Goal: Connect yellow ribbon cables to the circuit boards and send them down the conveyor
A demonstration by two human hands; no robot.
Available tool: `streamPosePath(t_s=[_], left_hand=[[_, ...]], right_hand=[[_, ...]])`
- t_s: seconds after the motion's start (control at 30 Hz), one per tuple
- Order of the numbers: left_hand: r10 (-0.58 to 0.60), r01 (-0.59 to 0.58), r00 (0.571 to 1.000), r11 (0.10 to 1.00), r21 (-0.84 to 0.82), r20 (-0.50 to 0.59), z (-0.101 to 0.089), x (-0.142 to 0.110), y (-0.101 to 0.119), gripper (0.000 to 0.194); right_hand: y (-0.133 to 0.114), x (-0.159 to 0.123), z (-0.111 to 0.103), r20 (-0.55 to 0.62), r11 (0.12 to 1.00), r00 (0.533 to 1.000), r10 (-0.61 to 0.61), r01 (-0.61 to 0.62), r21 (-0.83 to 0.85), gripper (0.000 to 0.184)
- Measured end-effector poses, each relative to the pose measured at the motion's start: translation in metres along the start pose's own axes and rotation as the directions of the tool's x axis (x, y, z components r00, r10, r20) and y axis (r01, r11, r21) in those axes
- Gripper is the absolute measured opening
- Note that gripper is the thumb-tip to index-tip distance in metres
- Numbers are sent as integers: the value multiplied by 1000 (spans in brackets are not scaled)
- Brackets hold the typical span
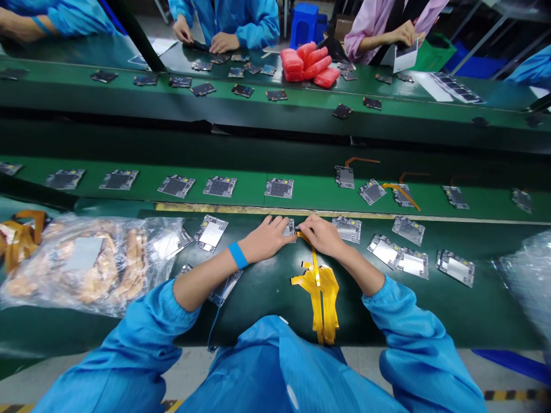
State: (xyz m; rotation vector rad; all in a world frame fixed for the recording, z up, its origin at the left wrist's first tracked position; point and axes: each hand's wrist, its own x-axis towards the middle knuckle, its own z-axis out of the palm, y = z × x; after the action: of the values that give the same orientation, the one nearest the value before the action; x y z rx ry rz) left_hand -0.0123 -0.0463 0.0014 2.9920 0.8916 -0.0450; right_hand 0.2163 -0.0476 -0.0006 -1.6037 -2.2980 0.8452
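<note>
My left hand (267, 236), with a blue band on its wrist, grips a small circuit board (289, 227) that its fingers partly cover. At the board's right edge, my right hand (321, 234) pinches the end of an orange flex cable (314, 258). The tips of both hands nearly meet there, so I cannot tell whether cable and board are joined. The cable hangs down over a fanned pile of yellow-orange flex cables (323, 304) lying in front of my body. Just right of my right hand lies another circuit board (346, 229).
Left on the bench is a clear plastic bag (86, 264) of cables. Several loose boards (210, 232) lie on both sides. Beyond a ledge, a green belt (245, 198) carries boards, some with cables attached. Co-workers (224, 26) sit across, near red bundles (307, 64).
</note>
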Motion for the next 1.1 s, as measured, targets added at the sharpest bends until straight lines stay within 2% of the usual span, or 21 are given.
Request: streamPosePath(t_s=[0.2, 0.43, 0.53, 0.63, 0.77, 0.83, 0.93, 1.0, 1.1], left_hand=[[-19, 18, 1000, 997, -80, -18, -1, -1, 0, 33], [-32, 31, 999, 995, -100, -3, -3, -3, -2, 39], [-62, 65, 998, 989, -130, 30, -6, -4, -6, 38], [-60, 67, 997, 985, -159, 53, -10, 2, -10, 43], [-80, 78, 997, 982, -170, -2, -22, 36, -15, 43], [-139, 120, 987, 970, -213, -77, -30, 66, -20, 44], [-279, 233, 945, 940, -249, -168, -40, 109, -34, 51], [-329, 297, 935, 929, -219, -129, -41, 126, -47, 49], [-295, 299, 954, 946, -125, 52, -33, 134, -69, 48]], right_hand=[[-6, 6, 2, 54, 999, 998, -11, 13, -51, 8], [-1, 5, 2, 55, 996, 998, -14, 19, -87, 8], [2, -2, 2, -22, 999, 1000, -15, 16, 45, 9], [8, -16, -3, -175, 975, 985, 2, 37, 219, 15], [8, -40, -16, -322, 943, 944, 78, 34, 330, 27], [5, -50, -20, -362, 936, 928, 85, 51, 349, 29], [1, -67, -19, -394, 932, 916, 79, 72, 355, 30], [2, -79, -14, -384, 934, 919, 88, 58, 354, 28], [9, -97, -9, -319, 941, 941, 111, 4, 338, 24]])
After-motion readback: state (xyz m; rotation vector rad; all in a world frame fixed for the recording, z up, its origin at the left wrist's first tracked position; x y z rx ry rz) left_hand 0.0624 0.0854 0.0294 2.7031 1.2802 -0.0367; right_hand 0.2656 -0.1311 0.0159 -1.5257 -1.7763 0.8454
